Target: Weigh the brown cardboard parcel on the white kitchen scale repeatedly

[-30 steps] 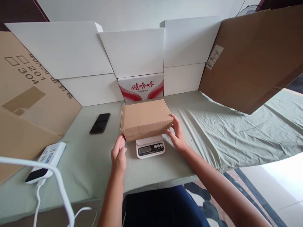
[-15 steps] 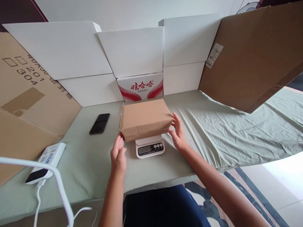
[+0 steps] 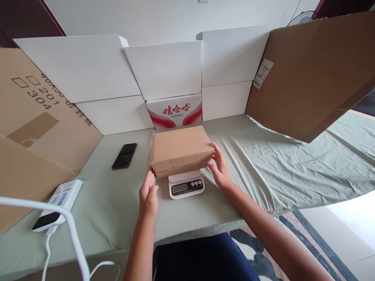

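Note:
A closed brown cardboard box [image 3: 181, 147] sits over a small white digital kitchen scale [image 3: 186, 189], whose front panel with a display and buttons sticks out toward me. The scale's platform is mostly hidden under the box. My left hand [image 3: 149, 192] holds the box's near left corner, its fingertips tucked partly beneath the edge and out of sight. On the opposite side, my right hand [image 3: 219, 166] grips the right end, with fingers along the side and the thumb near the lower front corner. I cannot tell whether the box's full weight rests on the scale.
A black smartphone [image 3: 124, 156] lies left of the box. Nearer me on the left is a white power strip [image 3: 58, 205] with a cable [image 3: 70, 222]. White boxes [image 3: 172, 70] line the back; large brown cartons [image 3: 307, 78] flank both sides. A green cloth [image 3: 281, 168] covers the table.
The whole scene sits slightly lower in the picture, as my head view has tilted up a little. Both hands keep their places on the box, which stays over the scale.

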{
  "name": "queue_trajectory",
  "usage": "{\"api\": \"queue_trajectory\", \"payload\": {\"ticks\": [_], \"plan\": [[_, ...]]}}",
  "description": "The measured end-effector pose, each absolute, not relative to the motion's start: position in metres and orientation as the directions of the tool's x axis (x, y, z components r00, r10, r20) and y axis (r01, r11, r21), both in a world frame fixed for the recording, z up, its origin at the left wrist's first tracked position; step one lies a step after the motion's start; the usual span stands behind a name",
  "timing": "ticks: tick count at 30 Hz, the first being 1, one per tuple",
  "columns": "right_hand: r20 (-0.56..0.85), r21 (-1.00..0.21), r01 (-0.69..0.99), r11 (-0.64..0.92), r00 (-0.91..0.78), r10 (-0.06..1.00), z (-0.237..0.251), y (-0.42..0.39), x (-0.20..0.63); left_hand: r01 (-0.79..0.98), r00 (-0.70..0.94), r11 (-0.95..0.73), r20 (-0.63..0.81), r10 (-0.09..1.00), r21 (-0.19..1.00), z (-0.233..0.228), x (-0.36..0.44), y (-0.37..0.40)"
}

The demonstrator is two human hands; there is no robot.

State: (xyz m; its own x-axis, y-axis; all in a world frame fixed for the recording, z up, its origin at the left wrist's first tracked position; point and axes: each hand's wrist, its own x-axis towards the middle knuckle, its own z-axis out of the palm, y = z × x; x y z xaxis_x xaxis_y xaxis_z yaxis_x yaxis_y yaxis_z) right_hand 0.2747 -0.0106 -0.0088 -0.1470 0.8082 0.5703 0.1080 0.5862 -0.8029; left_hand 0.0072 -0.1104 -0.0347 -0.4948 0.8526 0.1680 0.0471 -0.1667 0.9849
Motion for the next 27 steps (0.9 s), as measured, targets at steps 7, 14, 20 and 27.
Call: {"api": "queue_trajectory", "payload": {"ticks": [7, 14, 20, 27], "plan": [[0.565, -0.809, 0.083, 0.582, -0.165, 0.808, -0.007, -0.01, 0.274, 0.03, -0.468, -0.191, 0.182, 0.865, 0.981, -0.028, 0.011, -0.112], [0.579, -0.802, 0.043, 0.596, -0.188, 0.793, 0.0, -0.012, 0.272, 0.021, -0.467, -0.197, 0.184, 0.865, 0.98, -0.023, 0.018, -0.116], [0.667, -0.738, -0.01, 0.675, -0.163, 0.727, 0.044, 0.022, 0.257, 0.02, -0.455, -0.37, 0.338, 0.824, 0.929, 0.012, 0.013, -0.076], [0.608, -0.792, -0.141, 0.594, -0.094, 0.789, 0.026, 0.096, 0.221, -0.078, -0.462, -0.353, 0.28, 0.842, 0.932, 0.002, -0.003, 0.023]]}}
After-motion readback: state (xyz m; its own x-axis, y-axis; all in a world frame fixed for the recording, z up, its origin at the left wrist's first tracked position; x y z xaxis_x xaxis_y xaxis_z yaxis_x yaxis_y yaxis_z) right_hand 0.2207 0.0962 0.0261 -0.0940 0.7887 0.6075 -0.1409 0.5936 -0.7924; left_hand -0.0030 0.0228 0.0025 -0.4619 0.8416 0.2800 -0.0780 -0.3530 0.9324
